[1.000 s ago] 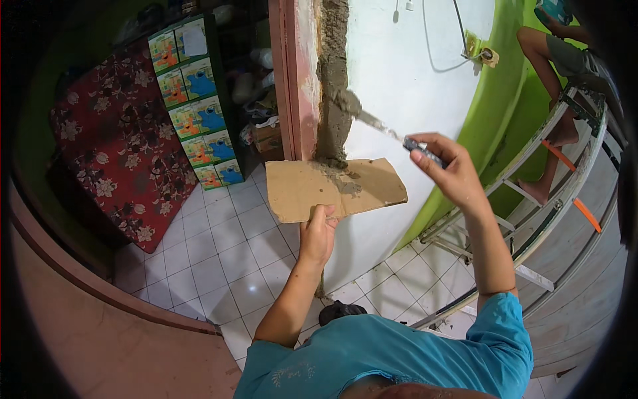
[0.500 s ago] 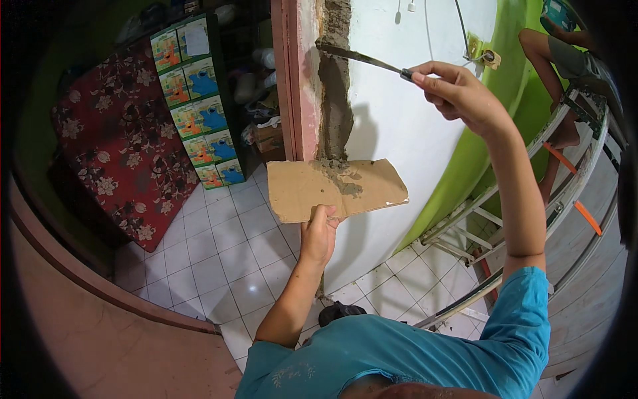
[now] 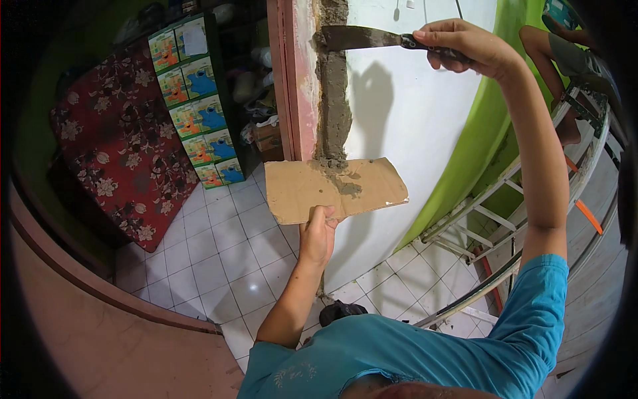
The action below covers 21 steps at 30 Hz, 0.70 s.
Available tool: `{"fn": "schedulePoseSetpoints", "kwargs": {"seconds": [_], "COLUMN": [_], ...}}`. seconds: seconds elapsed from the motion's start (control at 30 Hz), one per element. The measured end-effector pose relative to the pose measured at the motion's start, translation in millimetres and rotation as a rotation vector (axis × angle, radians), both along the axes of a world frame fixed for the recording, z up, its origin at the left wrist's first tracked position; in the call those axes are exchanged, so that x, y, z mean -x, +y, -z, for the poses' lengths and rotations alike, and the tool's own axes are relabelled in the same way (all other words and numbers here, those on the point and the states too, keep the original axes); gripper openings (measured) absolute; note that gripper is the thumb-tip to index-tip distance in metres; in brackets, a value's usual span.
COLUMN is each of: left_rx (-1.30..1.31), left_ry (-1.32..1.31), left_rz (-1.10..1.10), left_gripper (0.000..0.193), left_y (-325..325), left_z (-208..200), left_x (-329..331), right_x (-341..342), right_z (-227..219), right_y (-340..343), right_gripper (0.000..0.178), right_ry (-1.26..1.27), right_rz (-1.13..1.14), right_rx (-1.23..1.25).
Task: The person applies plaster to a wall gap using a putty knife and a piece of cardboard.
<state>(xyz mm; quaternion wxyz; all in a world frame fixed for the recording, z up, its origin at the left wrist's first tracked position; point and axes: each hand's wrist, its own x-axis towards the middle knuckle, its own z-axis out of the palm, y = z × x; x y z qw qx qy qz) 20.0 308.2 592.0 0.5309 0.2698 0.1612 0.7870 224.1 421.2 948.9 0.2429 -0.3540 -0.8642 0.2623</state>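
My left hand (image 3: 318, 236) pinches the near edge of a piece of cardboard (image 3: 292, 189), thumb on top. Lumps of wet grey mortar (image 3: 347, 187) lie on the cardboard, whose far edge meets the wall below a vertical strip of grey mortar (image 3: 336, 100). Raised high at the right, my right hand (image 3: 465, 46) is closed round the dark handle of a putty knife (image 3: 365, 38). The knife's broad blade faces me, and its tip touches the upper part of the strip beside the pinkish door frame (image 3: 282, 80).
A white wall (image 3: 412, 113) turns to green at the right, where a metal ladder (image 3: 488, 216) stands with another person's leg (image 3: 541, 56) on it. To the left are a drawer cabinet (image 3: 206, 113) with cartoon fronts and a red floral mattress (image 3: 119, 133). A black bag (image 3: 340, 311) lies on the tiles.
My right hand has risen and shifted right. The putty knife has turned from edge-on to show its flat blade, its tip now a little higher on the strip. The cardboard has barely moved.
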Motion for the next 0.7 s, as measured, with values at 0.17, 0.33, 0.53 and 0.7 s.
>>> {"fn": "schedulePoseSetpoints", "kwargs": {"seconds": [0.17, 0.33, 0.53, 0.7], "left_rx": [-0.016, -0.002, 0.006, 0.001], "left_ry": [-0.001, 0.004, 0.005, 0.014], "left_rz": [0.012, 0.009, 0.005, 0.010], "left_gripper": [0.046, 0.047, 0.049, 0.048], "left_y": [2.3, 0.0, -2.0, -3.1], "left_z": [3.6, 1.3, -2.7, -4.1], "left_x": [1.7, 1.5, -0.4, 1.1], "right_x": [2.6, 5.6, 1.0, 4.1], "right_z": [-23.4, -41.8, -48.0, -49.7], "right_y": [12.4, 5.9, 17.3, 18.4], "right_gripper": [0.028, 0.027, 0.025, 0.026], "right_ry": [-0.061, -0.062, -0.022, -0.011], "right_rz": [-0.016, 0.020, -0.012, 0.003], "right_rx": [-0.079, 0.157, 0.249, 0.279]}}
